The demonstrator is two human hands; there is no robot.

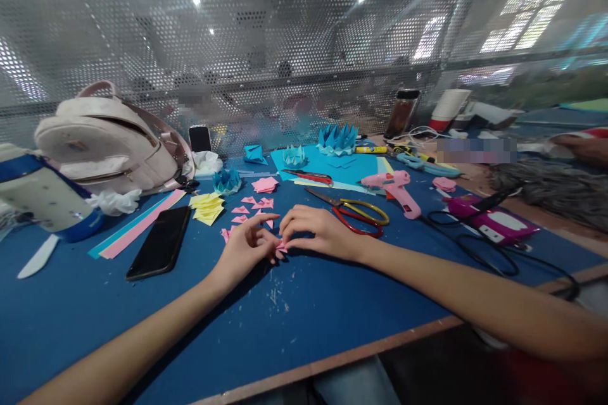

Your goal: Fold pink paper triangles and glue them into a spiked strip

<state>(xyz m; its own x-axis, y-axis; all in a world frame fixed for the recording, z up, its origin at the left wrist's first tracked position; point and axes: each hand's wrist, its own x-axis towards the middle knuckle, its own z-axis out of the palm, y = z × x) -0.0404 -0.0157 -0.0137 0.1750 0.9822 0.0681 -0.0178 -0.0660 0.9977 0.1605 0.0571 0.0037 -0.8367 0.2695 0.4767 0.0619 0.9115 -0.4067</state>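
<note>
A small folded piece of pink paper (282, 245) is pinched between both hands over the blue table. My left hand (247, 243) closes on it from the left with thumb and fingers. My right hand (318, 232) grips its other side, fingers bent down and partly hiding it. Just beyond lie several pink folded pieces (241, 209), some partly behind my left hand. A stack of pink paper squares (265, 185) sits behind them. Scissors (363, 210) with red and yellow handles lie by my right wrist, blades partly open.
Left of my hands are yellow papers (206, 207), a black phone (159, 243) and paper strips (137, 224). A pink glue gun (396, 190) with its cord lies right. Blue paper crowns (337, 139) stand at the back, near a pale backpack (109, 145) and perforated metal screen (285, 31).
</note>
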